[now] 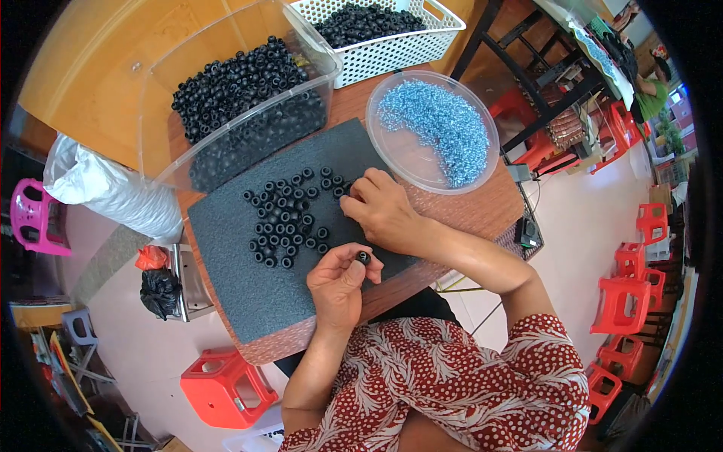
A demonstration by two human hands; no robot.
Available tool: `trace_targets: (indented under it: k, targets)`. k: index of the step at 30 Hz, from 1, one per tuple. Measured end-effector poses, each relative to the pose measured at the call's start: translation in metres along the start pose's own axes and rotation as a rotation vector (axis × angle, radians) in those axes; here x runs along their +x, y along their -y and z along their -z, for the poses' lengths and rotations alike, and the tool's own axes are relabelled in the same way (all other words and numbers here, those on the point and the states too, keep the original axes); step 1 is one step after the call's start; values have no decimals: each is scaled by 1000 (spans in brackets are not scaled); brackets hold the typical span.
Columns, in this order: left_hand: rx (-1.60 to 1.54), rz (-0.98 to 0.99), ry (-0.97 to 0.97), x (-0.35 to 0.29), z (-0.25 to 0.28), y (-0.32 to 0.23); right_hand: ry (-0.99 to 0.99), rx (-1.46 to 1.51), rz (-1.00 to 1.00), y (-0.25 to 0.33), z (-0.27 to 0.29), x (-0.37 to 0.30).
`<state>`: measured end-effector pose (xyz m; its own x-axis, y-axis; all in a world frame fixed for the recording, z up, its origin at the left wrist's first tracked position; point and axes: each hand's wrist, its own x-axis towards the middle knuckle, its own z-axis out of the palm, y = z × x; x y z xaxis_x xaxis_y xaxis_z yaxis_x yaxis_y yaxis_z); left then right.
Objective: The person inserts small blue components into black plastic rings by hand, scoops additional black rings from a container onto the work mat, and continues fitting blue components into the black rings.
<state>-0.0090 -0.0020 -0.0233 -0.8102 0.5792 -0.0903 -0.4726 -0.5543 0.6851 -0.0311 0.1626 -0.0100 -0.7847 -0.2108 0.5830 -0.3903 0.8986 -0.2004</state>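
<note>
My left hand (337,286) is closed in a pinch on a small black hollow cylindrical piece (363,258), held end-up over the near edge of a dark grey mat (248,301). Farther right, my right hand (380,209) reaches over the mat with its fingers curled down beside the right side of a loose group of similar black pieces (282,218). What its fingertips hold, if anything, is hidden. Most of the black pieces in the group lie close together, with their round holes showing.
A clear plastic bin (158,158) full of black pieces stands at the far left, with a white perforated basket (399,56) behind it. A round clear tray (407,162) of small blue bits sits right. A white sack (113,188) and red stool (222,388) flank the table.
</note>
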Motion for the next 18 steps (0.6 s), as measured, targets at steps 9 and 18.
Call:
trace_targets:
  k: [9, 18]
  targets:
    - [6, -7, 12, -1, 3, 0, -21, 92, -200, -3, 18, -18]
    - [7, -13, 28, 0, 4, 3, 20, 5, -123, 4, 16, -7]
